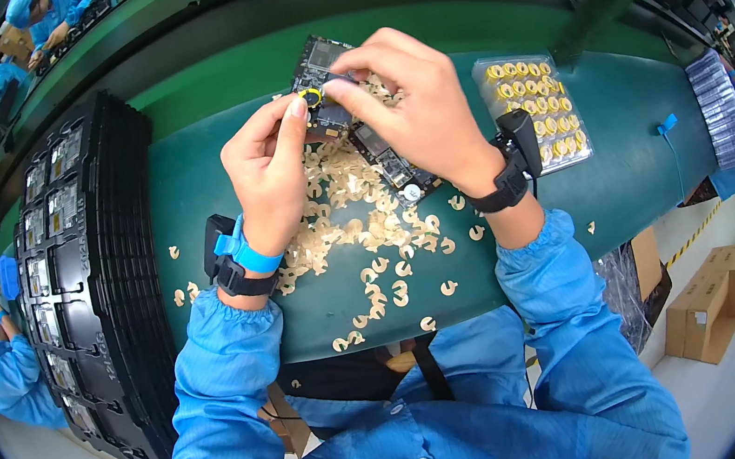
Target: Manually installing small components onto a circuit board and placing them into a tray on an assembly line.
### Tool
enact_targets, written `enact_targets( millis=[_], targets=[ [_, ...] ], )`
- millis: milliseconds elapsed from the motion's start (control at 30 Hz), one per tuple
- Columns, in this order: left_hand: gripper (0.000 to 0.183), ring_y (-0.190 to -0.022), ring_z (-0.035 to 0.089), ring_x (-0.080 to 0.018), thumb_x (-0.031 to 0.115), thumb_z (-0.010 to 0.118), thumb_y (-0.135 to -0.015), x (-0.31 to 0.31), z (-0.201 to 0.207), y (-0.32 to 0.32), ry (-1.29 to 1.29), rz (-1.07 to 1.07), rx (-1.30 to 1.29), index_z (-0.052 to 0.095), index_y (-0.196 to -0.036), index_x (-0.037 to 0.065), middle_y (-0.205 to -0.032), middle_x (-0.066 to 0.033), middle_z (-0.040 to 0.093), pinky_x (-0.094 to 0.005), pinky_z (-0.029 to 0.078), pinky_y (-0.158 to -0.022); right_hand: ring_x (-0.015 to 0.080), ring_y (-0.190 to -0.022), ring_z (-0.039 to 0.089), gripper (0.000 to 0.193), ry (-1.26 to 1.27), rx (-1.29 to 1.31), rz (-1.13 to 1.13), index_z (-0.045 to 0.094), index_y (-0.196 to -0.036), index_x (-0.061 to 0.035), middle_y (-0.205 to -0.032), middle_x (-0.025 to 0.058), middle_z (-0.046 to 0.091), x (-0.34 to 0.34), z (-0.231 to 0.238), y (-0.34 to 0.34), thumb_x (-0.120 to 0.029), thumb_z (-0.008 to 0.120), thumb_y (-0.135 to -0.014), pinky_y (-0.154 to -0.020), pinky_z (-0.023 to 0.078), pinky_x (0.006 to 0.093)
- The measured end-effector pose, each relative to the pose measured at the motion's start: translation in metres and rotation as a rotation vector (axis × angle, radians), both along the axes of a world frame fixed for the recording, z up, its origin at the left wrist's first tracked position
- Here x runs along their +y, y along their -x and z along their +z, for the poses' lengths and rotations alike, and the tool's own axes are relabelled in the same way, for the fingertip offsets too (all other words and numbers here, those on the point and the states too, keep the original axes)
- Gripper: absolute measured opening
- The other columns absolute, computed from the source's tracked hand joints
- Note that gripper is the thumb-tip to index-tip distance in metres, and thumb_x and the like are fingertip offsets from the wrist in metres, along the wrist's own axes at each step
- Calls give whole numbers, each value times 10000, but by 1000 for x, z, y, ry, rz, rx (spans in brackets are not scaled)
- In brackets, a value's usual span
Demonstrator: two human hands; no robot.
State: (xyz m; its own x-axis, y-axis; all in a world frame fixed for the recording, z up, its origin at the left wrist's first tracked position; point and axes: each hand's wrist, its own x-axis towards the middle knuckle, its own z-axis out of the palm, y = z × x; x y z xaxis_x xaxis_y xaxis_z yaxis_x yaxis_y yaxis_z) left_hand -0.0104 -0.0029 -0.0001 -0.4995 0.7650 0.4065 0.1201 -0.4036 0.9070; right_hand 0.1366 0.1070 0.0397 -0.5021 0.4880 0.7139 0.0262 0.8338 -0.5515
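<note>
A dark circuit board (321,56) is held up over the table, tilted. At its left edge my left hand (268,154) is closed, thumb and forefinger pinching the board beside a round part with a yellow ring (311,97). From the other side my right hand (415,96) reaches over the board, its thumb and forefinger brought close together near that round part. What lies between those fingertips, if anything, is too small to make out. Below my right hand lies a second circuit board (390,165) with a silvery disc (412,192) at its lower end.
Many cream C-shaped pieces (355,208) are strewn over the green table (655,133). A clear tray (586,147) of yellow-ringed round parts stands right. Stacked black trays (94,258) rise at the left. Cardboard boxes (711,303) sit on the floor. Co-workers in blue are farther off.
</note>
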Motion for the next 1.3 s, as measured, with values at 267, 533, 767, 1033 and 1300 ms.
enact_targets(
  millis=[267, 533, 767, 1033, 1300],
  targets=[
    [264, -884, 710, -166, 134, 572, -1073, 2, -3, 4, 25, -181, -75, 708, -1123, -87, -1041, -109, 727, -334, 642, -772, 225, -700, 641, 102, -114, 60, 95, 734, -992, 1, -883, 98, 676, 4, -11, 1, -35, 738, -897, -610, 505, 317],
    [271, -935, 719, -201, 138, 533, -1081, 2, 1, 7, 7, -295, -273, 703, -1118, -70, -1073, -135, 733, -367, 645, -787, 236, -769, 674, 134, -430, 53, 56, 743, -953, -89, -919, 42, 700, 7, -12, 3, -74, 754, -820, -635, 558, 347],
    [207, -877, 709, -172, 86, 605, -1039, 2, -1, 6, -29, -218, -270, 733, -1057, -75, -997, -111, 729, -344, 647, -771, 243, -817, 644, 128, -347, -7, 82, 754, -938, -67, -907, 41, 704, 11, -8, 0, -87, 773, -813, -695, 553, 353],
    [201, -932, 697, -144, 93, 624, -1036, -1, -2, 6, -5, -162, -71, 736, -1096, -64, -1063, -109, 737, -338, 629, -824, 276, -817, 606, 114, -66, -12, 145, 735, -906, -23, -852, 98, 687, 8, -11, 2, -125, 768, -869, -711, 491, 361],
    [326, -1013, 696, -163, 16, 562, -1048, 4, 4, -8, -36, -124, -108, 578, -1363, -68, -1171, -138, 721, -317, 597, -881, 115, -712, 557, 113, 422, 28, 139, 707, -902, 11, -787, 41, 655, 3, -8, 0, -99, 729, -912, -638, 450, 288]
  ],
)
